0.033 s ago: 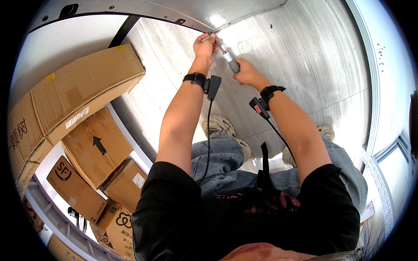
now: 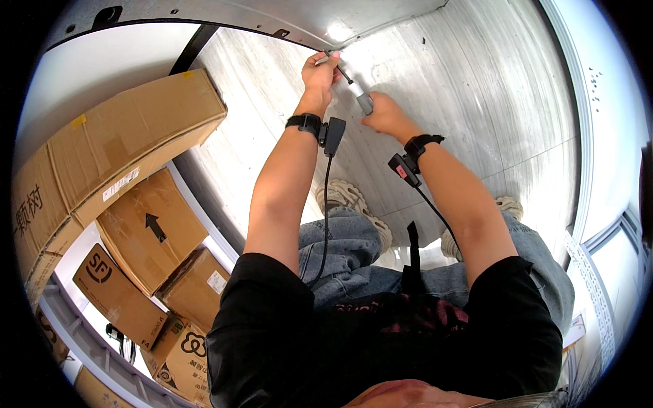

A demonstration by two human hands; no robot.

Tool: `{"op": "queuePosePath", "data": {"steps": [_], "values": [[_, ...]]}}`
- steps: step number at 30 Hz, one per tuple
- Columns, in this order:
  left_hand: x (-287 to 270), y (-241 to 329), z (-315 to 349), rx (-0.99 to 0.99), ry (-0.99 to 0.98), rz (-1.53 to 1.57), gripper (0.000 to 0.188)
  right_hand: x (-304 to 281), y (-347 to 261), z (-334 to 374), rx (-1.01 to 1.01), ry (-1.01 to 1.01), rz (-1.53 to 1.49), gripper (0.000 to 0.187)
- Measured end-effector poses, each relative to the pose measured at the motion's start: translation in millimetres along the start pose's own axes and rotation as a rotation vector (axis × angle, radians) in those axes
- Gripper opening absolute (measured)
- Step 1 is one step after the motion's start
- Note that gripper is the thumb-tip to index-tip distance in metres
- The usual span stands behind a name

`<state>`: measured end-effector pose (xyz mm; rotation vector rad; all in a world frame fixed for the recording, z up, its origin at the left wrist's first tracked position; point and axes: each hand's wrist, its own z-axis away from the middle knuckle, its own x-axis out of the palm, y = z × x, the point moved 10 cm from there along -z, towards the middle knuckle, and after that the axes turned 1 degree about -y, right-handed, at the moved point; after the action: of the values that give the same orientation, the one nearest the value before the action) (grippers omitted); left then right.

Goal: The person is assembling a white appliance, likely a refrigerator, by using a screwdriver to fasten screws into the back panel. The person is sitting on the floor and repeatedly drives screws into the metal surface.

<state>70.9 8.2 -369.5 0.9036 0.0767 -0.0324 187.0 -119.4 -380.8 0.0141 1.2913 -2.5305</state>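
Observation:
A screwdriver (image 2: 360, 97) with a white and grey handle is gripped in my right hand (image 2: 389, 115), fingers wrapped round the handle end. Its dark shaft slants up and left to my left hand (image 2: 320, 73). The fingertips of that hand are closed in a pinch at the lower edge of a large metal panel (image 2: 306, 26). Something small and grey shows between them, too small to name. The shaft's tip is hidden by the fingers and the panel edge.
Cardboard boxes (image 2: 129, 129) stand stacked on the left, some on a grey rack (image 2: 88, 340). Light wood-look floor (image 2: 462, 88) lies under my hands. A white frame (image 2: 575, 102) runs down the right side. Cables hang from devices strapped to both wrists.
My right hand has shifted very slightly on the screwdriver handle, and its wrist has turned a little. The left hand stays at the panel edge.

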Motion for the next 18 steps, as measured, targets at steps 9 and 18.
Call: {"op": "queuePosePath", "data": {"steps": [9,18], "values": [[0,3,-2,-0.008,-0.045,-0.008,0.028,12,18,4,0.118,-0.074,-0.427,0.048],[0,1,-5,-0.025,-0.018,-0.029,0.019,-4,-9,16,0.041,0.018,-0.06,0.046]]}}
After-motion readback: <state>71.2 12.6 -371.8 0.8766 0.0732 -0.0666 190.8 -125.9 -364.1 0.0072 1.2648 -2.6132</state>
